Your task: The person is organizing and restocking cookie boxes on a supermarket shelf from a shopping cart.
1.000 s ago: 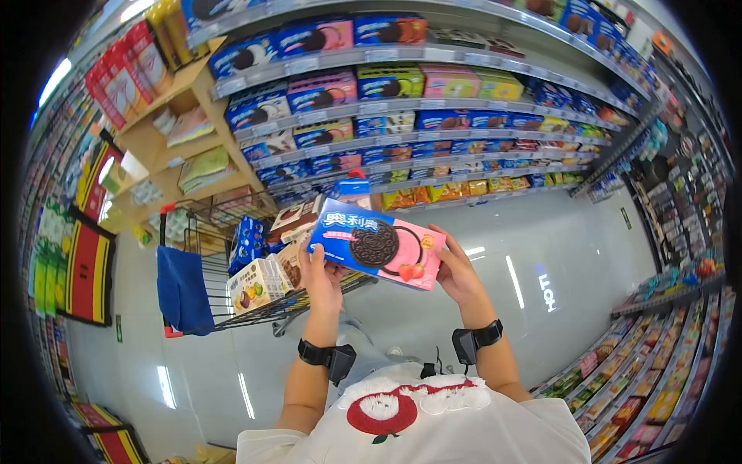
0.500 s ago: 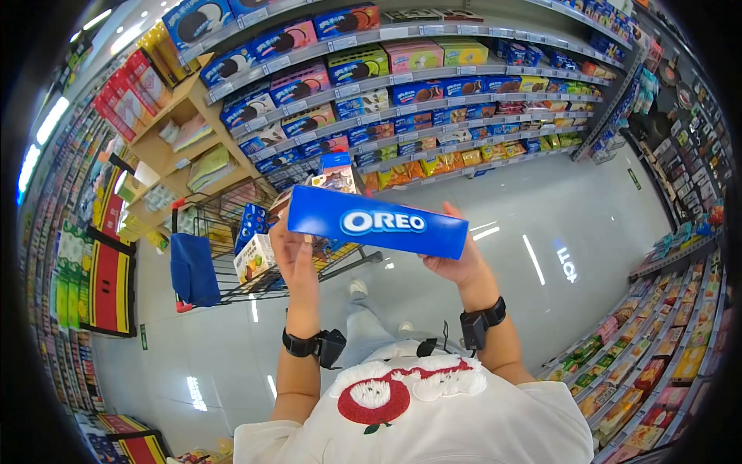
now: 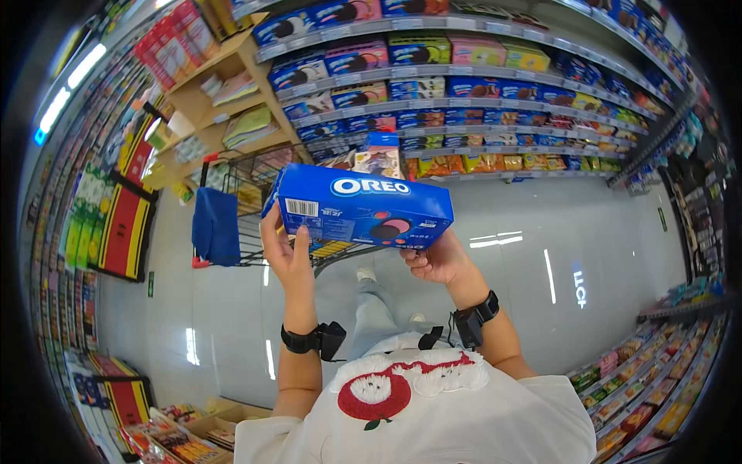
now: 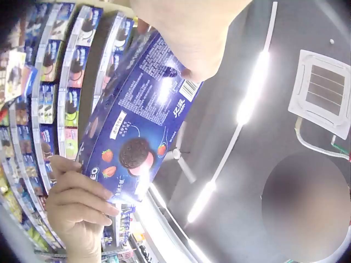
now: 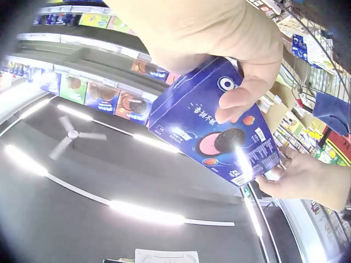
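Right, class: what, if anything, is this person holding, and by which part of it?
A strawberry Oreo cookie box, held by both ends: the left hand grips the end by the barcode, the right hand the opposite end.

The blue box (image 3: 363,213) is turned over more now. A second ago its front, with the big cookie and pink end, shows; now that is out of sight. The OREO side, facing up half a second ago, is tipped to the top, and the side with the barcode (image 3: 301,207) shows. The right hand (image 3: 440,259) is lower, by the bottom right corner.
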### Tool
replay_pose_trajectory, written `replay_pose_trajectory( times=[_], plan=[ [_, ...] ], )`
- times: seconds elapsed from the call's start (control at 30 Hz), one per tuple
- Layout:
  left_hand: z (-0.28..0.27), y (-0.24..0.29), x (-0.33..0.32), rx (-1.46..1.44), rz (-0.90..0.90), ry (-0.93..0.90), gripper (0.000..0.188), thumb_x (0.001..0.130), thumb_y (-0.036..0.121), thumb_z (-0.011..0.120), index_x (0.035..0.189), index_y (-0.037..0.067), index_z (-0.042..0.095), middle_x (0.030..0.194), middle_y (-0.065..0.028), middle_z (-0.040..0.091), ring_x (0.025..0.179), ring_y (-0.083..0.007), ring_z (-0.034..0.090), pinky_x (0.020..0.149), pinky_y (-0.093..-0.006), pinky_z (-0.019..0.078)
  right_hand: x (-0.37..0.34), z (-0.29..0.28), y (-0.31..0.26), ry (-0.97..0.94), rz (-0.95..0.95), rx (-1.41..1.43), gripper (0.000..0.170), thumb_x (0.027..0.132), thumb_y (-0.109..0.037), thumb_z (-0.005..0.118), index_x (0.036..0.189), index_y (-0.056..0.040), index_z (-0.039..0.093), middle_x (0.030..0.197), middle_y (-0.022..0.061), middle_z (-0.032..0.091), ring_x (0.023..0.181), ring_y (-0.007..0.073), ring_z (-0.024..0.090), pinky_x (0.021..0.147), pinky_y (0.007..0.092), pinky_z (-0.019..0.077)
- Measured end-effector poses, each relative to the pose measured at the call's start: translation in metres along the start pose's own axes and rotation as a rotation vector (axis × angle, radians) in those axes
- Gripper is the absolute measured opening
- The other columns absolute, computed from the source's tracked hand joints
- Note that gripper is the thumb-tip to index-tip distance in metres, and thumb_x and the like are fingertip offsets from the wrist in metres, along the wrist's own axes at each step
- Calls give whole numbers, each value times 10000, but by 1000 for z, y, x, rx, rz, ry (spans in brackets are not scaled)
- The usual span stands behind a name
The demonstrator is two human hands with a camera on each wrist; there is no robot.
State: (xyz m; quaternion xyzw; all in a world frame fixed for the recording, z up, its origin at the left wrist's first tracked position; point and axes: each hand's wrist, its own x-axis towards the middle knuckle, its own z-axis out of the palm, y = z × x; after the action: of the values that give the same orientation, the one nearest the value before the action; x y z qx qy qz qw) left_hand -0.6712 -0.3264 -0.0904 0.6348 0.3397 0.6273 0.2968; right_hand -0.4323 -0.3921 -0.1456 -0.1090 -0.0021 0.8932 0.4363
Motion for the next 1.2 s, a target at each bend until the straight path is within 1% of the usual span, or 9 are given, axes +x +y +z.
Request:
replay_pose_trajectory(
  times=[0.2,0.37,0.43,0.53,0.57,0.7,0.83,0.97,1.2],
  plan=[
    [-13,7,28,77,138,71,481,818,47,574,1266,-5,408,1214,-104,399,1131,-208,410,970,-342,348,44,41,-9,276,-51,-187,652,859,-624,331,1000,-34,571,663,73,534,505,141,443,427,230,352],
    [-8,22,69,5,269,9,556,818,218,597,1292,26,376,1277,-124,358,1194,-231,362,992,-353,325,77,38,-17,-318,104,-42,625,851,-573,391,1171,-46,497,876,74,528,686,150,469,548,246,378],
    [-4,31,84,-230,149,-4,687,824,329,612,1356,64,268,1288,-117,357,1199,-214,369,997,-344,327,95,42,-15,-675,162,-52,639,877,-539,405,1312,-71,391,1133,108,504,933,186,512,703,320,455],
    [-1,55,97,-525,10,-66,850,785,368,675,1398,102,149,1278,-108,361,1141,-190,429,948,-320,390,105,30,-16,-484,15,7,686,888,-391,515,1432,-136,184,1412,130,338,1256,260,398,1015,418,369],
    [-1,52,96,-517,-60,-136,876,770,339,694,1403,105,136,1278,-110,360,1139,-190,434,938,-316,399,107,27,-16,-341,-126,-148,716,866,-337,573,1426,-115,186,1381,129,381,1206,256,452,1000,410,392],
    [9,45,83,-431,-375,-418,1022,686,244,771,1425,115,78,1280,-124,361,1159,-209,423,938,-339,403,115,11,-24,-531,-39,-185,661,858,-288,599,1396,-102,263,1362,120,405,1186,252,471,990,404,406],
    [40,64,69,-23,58,-467,1141,597,233,817,1429,104,47,1272,-150,381,1209,-269,372,990,-407,345,97,21,-17,-371,-196,-388,567,876,-307,570,1355,-108,340,1332,94,441,1172,245,481,985,428,406],
    [69,102,65,565,659,-602,946,531,328,823,1345,141,378,1244,-150,416,1161,-307,406,991,-455,278,55,8,-16,-307,-277,-309,562,878,-312,564,1353,-108,343,1331,93,443,1172,245,481,985,431,405],
    [120,100,37,513,651,-951,918,462,268,795,1311,216,450,1200,-131,451,1144,-333,407,996,-483,265,-26,-21,-8,-212,-435,-171,554,883,-322,553,1350,-108,347,1328,91,446,1171,245,482,985,435,404]
  ],
)
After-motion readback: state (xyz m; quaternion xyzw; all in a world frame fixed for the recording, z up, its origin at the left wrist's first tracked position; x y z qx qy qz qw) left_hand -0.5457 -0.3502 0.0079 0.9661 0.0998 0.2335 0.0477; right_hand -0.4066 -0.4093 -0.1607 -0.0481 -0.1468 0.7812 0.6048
